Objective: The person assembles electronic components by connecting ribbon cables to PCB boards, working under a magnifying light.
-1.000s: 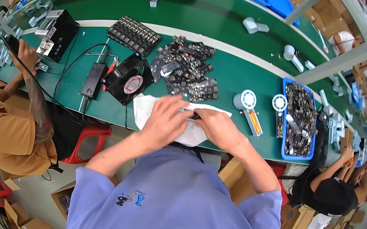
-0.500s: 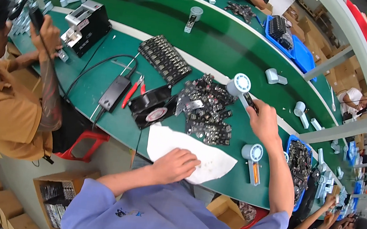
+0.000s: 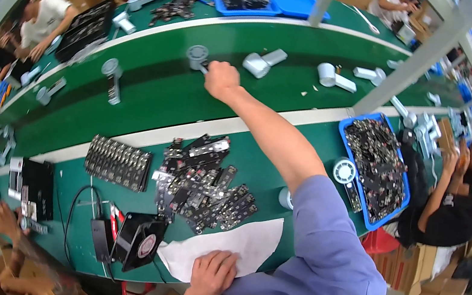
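My right hand (image 3: 221, 80) reaches out over the green belt, closed around the handle of a pale blue handheld fan (image 3: 197, 56). The round fan head points away to the left. My left hand (image 3: 214, 271) lies on a white cloth (image 3: 255, 242) at the bench's near edge, fingers loosely laid out, with nothing visible in them. Beyond the cloth is a heap of small black circuit boards (image 3: 222, 197). Close to my right upper arm sits another pale blue fan (image 3: 285, 197), partly hidden by the sleeve. A further fan (image 3: 344, 171) lies beside the blue tray, its handle showing a dark inside.
Left of the heap are a block of stacked boards (image 3: 116, 163), a black box fan (image 3: 139, 242), red-handled pliers (image 3: 115, 220) and a black power adapter (image 3: 100, 240). A blue tray (image 3: 405, 194) of boards is at right. More fans (image 3: 255, 65) lie along the belt. Co-workers sit around.
My right hand has carried the handheld fan forward from above the bench to over the belt. The view has swung to the right. My left hand stays on the cloth.
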A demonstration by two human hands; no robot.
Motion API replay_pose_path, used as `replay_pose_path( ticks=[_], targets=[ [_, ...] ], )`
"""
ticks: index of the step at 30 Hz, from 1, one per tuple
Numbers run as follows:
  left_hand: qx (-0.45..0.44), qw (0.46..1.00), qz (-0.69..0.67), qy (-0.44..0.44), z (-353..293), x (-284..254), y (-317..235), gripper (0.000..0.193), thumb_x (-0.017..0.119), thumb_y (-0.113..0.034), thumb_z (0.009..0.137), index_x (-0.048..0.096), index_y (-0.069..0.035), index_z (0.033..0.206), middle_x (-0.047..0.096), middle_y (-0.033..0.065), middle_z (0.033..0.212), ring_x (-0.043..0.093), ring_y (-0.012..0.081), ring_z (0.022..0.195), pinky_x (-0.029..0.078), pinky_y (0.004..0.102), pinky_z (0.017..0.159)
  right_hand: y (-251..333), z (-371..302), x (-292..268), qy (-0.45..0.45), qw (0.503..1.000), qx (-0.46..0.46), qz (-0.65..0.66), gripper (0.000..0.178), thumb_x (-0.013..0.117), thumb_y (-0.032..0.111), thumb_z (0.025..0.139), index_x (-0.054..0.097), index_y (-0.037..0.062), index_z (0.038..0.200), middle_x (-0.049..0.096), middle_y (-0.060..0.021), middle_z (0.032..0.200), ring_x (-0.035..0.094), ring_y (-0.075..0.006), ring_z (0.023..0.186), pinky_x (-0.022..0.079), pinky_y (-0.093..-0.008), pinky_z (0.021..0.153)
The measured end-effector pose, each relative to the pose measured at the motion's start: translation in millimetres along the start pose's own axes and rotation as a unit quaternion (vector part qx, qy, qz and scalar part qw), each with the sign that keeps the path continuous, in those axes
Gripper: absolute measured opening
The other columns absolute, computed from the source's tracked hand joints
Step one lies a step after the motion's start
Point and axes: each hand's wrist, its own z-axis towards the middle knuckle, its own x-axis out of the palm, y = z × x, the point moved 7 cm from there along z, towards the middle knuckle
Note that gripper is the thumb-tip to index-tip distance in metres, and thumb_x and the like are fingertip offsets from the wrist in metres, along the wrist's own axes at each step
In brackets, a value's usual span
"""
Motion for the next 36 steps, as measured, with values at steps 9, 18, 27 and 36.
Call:
replay_pose_path(
  ticks=[9,18,27,36],
  targets=[
    [-0.010,0.999,0.023,0.026,-8,1,2,0.037,0.079,-0.015,0.082,0.075,-0.014,0.118,0.070,0.0027,0.118,0.066,0.0230,0.107,0.046,0.0375,0.085,-99,-22,-147,-0.156,0.979,-0.085,-0.105,0.018,0.072,0.008,0.083,0.070,0.0021,0.100,0.074,-0.0225,0.107,0.073,-0.0411,0.104,0.061,-0.0505,0.088],
    [-0.001,0.998,0.056,0.012,-7,1,-1,0.036,0.078,-0.013,0.081,0.075,-0.015,0.117,0.070,0.0019,0.117,0.066,0.0236,0.107,0.046,0.0374,0.085,-368,-44,-141,0.053,0.970,0.144,-0.191,0.048,0.074,0.013,0.088,0.058,0.0091,0.133,0.065,-0.0182,0.138,0.063,-0.0399,0.130,0.052,-0.0536,0.108],
    [0.011,0.999,0.034,-0.014,-6,-4,-12,0.034,0.079,-0.009,0.083,0.075,-0.012,0.116,0.071,0.0037,0.114,0.067,0.0261,0.106,0.049,0.0380,0.088,-234,-99,-214,-0.125,0.966,-0.143,-0.174,0.039,0.077,0.015,0.091,0.050,0.0000,0.115,0.068,-0.0268,0.101,0.068,-0.0474,0.099,0.055,-0.0547,0.083],
    [-0.096,0.964,-0.196,-0.152,11,-53,-2,0.086,0.087,-0.023,0.081,0.046,0.008,0.149,0.052,0.0290,0.147,0.057,0.0442,0.132,0.047,0.0487,0.110,-5,-348,-171,0.020,0.933,-0.357,0.045,0.051,0.075,-0.007,0.073,0.058,0.0015,0.120,0.064,-0.0188,0.117,0.061,-0.0405,0.105,0.050,-0.0484,0.090]
  ],
)
